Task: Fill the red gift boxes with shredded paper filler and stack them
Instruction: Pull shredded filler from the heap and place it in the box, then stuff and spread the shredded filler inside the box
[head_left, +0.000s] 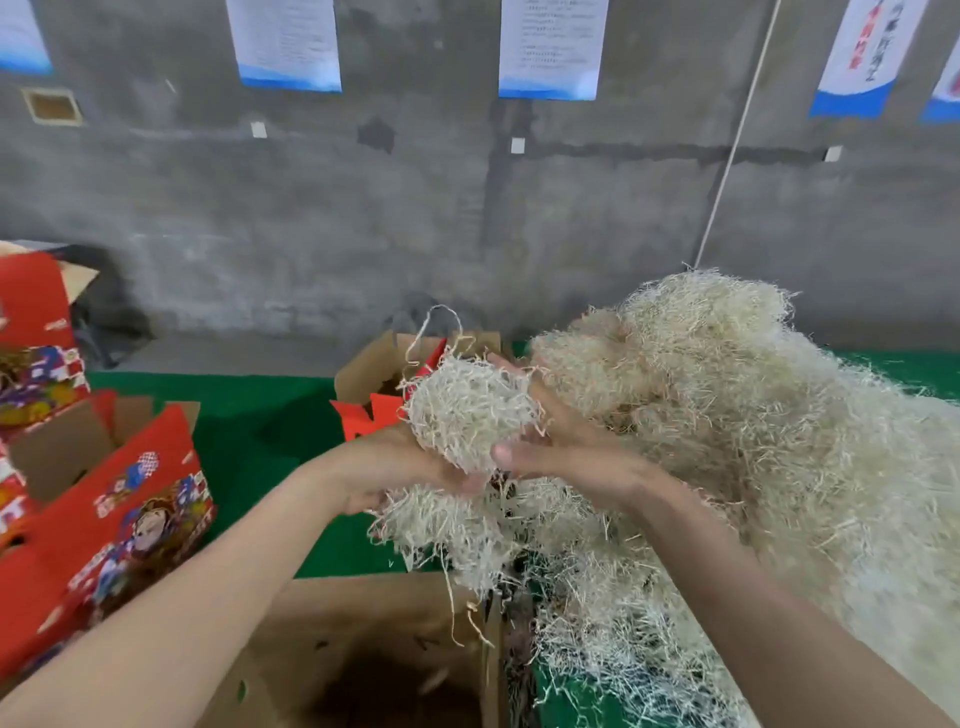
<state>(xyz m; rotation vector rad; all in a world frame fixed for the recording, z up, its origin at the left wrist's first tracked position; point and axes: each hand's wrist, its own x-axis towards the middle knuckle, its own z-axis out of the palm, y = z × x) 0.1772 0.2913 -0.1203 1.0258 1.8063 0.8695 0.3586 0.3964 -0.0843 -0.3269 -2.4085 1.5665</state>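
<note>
Head view: a clump of shredded paper filler (467, 410) is cupped between the curled left hand (395, 467) and right hand (561, 452), near the open box (363, 623) at 6 o'clock, and, being light and springy, is judged best scooped from beneath.
</note>
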